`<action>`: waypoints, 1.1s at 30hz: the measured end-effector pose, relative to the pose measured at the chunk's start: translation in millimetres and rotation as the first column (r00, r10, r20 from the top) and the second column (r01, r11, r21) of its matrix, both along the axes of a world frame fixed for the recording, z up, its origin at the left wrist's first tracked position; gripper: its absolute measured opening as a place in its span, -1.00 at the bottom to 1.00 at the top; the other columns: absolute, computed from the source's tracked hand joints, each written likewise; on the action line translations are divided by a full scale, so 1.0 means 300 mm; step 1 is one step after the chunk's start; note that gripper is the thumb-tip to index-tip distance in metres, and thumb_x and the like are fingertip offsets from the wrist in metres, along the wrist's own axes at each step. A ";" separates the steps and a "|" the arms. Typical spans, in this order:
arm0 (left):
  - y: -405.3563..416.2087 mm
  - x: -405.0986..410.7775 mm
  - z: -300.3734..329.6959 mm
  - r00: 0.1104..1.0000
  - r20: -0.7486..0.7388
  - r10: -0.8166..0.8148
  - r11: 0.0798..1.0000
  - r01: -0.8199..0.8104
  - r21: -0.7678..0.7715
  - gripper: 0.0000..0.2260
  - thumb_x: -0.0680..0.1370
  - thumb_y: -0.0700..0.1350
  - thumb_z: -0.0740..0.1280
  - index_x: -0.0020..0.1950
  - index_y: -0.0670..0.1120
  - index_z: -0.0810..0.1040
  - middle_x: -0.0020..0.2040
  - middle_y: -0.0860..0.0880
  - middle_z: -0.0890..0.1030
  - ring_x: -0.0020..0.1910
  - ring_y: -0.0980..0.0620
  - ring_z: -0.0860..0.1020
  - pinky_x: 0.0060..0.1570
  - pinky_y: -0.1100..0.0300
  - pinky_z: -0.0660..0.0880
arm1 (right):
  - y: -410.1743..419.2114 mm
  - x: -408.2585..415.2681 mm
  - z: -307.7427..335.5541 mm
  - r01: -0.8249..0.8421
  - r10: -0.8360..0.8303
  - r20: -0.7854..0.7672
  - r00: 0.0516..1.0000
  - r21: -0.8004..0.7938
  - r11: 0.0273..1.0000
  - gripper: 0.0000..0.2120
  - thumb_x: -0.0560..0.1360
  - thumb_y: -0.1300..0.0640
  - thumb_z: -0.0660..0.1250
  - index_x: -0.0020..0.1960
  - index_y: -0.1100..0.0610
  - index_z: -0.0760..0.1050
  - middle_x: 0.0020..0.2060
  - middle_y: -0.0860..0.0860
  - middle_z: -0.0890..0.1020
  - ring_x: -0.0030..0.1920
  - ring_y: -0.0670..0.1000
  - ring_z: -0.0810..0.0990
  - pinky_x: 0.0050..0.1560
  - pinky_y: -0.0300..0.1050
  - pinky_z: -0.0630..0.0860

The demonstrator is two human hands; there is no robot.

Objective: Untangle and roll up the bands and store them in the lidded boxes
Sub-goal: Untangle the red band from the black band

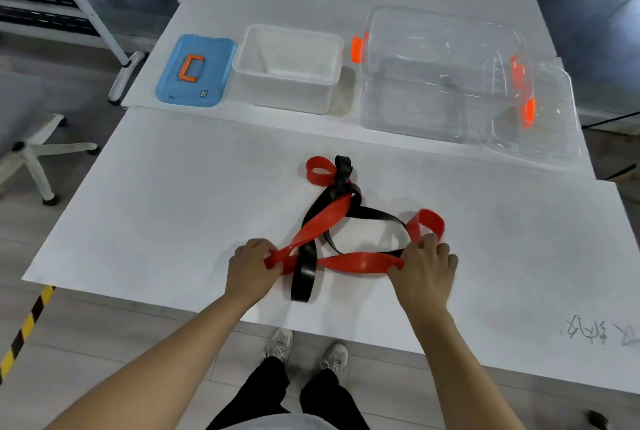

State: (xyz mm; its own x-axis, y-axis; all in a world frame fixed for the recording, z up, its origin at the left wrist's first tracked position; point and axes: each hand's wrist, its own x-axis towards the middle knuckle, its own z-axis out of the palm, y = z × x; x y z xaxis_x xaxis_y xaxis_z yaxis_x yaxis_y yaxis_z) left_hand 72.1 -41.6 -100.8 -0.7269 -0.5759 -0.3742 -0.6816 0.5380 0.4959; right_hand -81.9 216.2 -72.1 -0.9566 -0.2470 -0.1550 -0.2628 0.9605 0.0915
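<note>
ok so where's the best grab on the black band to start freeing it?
Likely the free end of the black band at the near table edge, taken from the near side: it lies loose on top of the red band, well away from the knot.

Red band (360,262), black band (304,273), blue lid (195,71), white table (156,194).
</note>
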 end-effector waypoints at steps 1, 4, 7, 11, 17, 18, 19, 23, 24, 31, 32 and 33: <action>0.002 -0.005 0.004 0.998 -0.017 -0.055 0.998 0.055 -0.020 -0.84 0.47 -0.01 0.39 0.02 0.00 0.63 -0.02 0.04 0.64 -0.01 -0.09 0.58 -0.01 0.04 0.50 | 0.001 0.009 -0.009 0.003 -0.003 0.008 1.000 0.015 1.000 -0.84 0.36 0.13 0.47 -0.08 0.16 0.63 0.07 0.10 0.56 -0.02 0.16 0.51 0.01 0.00 0.36; 0.018 -0.007 0.012 0.986 -0.031 -0.166 0.986 0.167 0.025 -0.84 0.47 0.04 0.32 -0.03 0.03 0.61 -0.23 0.07 0.65 -0.18 -0.05 0.60 -0.13 0.06 0.54 | 0.017 0.039 -0.050 0.004 -0.024 0.178 0.984 0.108 0.994 -0.82 0.49 0.16 0.37 0.09 0.09 0.63 0.16 0.04 0.54 0.12 0.12 0.53 0.12 -0.05 0.40; 0.039 0.015 -0.004 0.958 -0.047 -0.283 0.958 0.285 0.033 -0.87 0.49 0.02 0.35 0.01 0.08 0.58 -0.25 0.18 0.58 -0.11 -0.02 0.53 -0.08 0.09 0.51 | 0.007 0.042 -0.057 0.010 -0.021 0.271 0.962 0.041 0.999 -0.79 0.54 0.19 0.28 0.13 0.12 0.60 0.13 0.06 0.56 0.13 0.13 0.55 0.16 -0.03 0.44; 0.060 0.059 -0.029 0.941 -0.054 -0.335 0.942 0.333 -0.039 -0.79 0.49 0.06 0.36 0.12 0.15 0.57 -0.18 0.20 0.58 -0.02 -0.01 0.44 0.05 0.10 0.41 | -0.135 -0.003 -0.008 -0.059 0.124 0.231 0.965 -0.270 0.961 -0.73 0.56 0.14 0.29 0.22 0.14 0.61 0.14 0.10 0.62 0.15 0.18 0.58 0.19 0.08 0.50; 0.076 0.122 -0.047 0.914 -0.038 -0.403 0.904 0.391 -0.173 -0.67 0.46 0.06 0.27 0.22 0.17 0.57 0.02 0.18 0.66 0.10 -0.05 0.57 0.08 0.06 0.47 | -0.487 -0.031 0.007 -0.391 0.480 0.229 0.847 -0.343 0.854 -0.75 0.64 0.02 0.25 0.20 0.12 0.57 0.11 0.05 0.63 0.15 0.14 0.55 0.17 0.01 0.39; 0.081 0.130 -0.048 0.912 -0.047 -0.406 0.899 0.390 -0.199 -0.67 0.46 0.06 0.24 0.20 0.16 0.59 0.00 0.17 0.66 0.07 -0.06 0.60 0.05 0.06 0.50 | -0.525 -0.025 -0.003 -0.419 0.479 0.272 0.835 -0.250 0.873 -0.72 0.66 -0.04 0.22 0.21 0.12 0.56 0.11 0.06 0.64 0.17 0.13 0.55 0.17 0.01 0.38; 0.087 0.139 -0.052 0.911 -0.054 -0.408 0.894 0.387 -0.224 -0.66 0.46 0.05 0.22 0.18 0.16 0.61 -0.02 0.17 0.67 0.06 -0.06 0.62 0.03 0.05 0.52 | -0.551 -0.019 -0.015 -0.433 0.453 0.311 0.836 -0.133 0.891 -0.67 0.67 -0.10 0.21 0.20 0.12 0.55 0.10 0.06 0.65 0.18 0.13 0.56 0.16 0.02 0.37; 0.102 0.121 -0.049 0.901 -0.073 -0.428 0.867 0.386 -0.317 -0.76 0.45 -0.06 0.42 0.10 0.15 0.67 0.00 0.16 0.71 0.09 -0.08 0.65 0.03 0.00 0.57 | -0.602 0.000 -0.050 -0.422 0.338 0.396 0.854 0.146 0.894 -0.67 0.61 -0.05 0.35 0.27 0.13 0.48 0.16 0.03 0.62 0.21 0.11 0.58 0.09 -0.04 0.36; 0.106 0.113 -0.044 0.896 -0.088 -0.435 0.859 0.385 -0.337 -0.77 0.43 -0.09 0.46 0.06 0.14 0.70 0.00 0.15 0.72 0.09 -0.09 0.66 0.02 0.00 0.58 | -0.606 0.002 -0.057 -0.401 0.309 0.408 0.859 0.160 0.902 -0.61 0.58 0.04 0.40 0.34 0.15 0.44 0.20 0.05 0.61 0.24 0.11 0.58 0.15 -0.06 0.41; 0.104 0.106 -0.047 0.901 -0.091 -0.425 0.868 0.376 -0.325 -0.71 0.35 -0.14 0.58 -0.02 0.17 0.70 -0.05 0.18 0.71 0.14 -0.06 0.61 0.15 0.12 0.39 | -0.519 -0.051 -0.078 0.179 0.052 0.562 0.826 -0.348 0.920 -0.47 0.56 0.25 0.35 0.47 0.20 0.27 0.15 0.14 0.66 0.17 0.20 0.66 0.08 0.00 0.55; 0.099 0.100 -0.044 0.903 -0.095 -0.419 0.872 0.371 -0.320 -0.68 0.33 -0.16 0.60 -0.02 0.18 0.70 -0.07 0.19 0.71 0.15 -0.06 0.61 0.15 0.13 0.34 | -0.500 -0.062 -0.077 0.259 0.047 0.587 0.808 -0.425 0.867 -0.52 0.56 0.23 0.38 0.43 0.17 0.31 0.07 0.08 0.65 0.11 0.16 0.66 0.06 0.00 0.56; 0.094 0.091 -0.035 0.902 -0.104 -0.419 0.874 0.370 -0.314 -0.68 0.34 -0.16 0.60 -0.01 0.18 0.70 -0.09 0.19 0.70 0.15 -0.06 0.62 0.16 0.13 0.32 | -0.482 -0.071 -0.066 0.339 0.042 0.615 0.788 -0.489 0.803 -0.55 0.57 0.21 0.40 0.40 0.14 0.34 -0.02 0.00 0.63 0.05 0.10 0.64 0.05 -0.03 0.55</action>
State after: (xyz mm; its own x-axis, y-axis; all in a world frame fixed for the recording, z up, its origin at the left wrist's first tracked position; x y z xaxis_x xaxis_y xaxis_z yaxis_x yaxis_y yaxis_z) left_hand 99.6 -13.4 -111.5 -0.9521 -0.2902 -0.0964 -0.3050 0.8777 0.3697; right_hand -103.2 71.6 -92.0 -0.7574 -0.3306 -0.5630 0.0719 0.8149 -0.5752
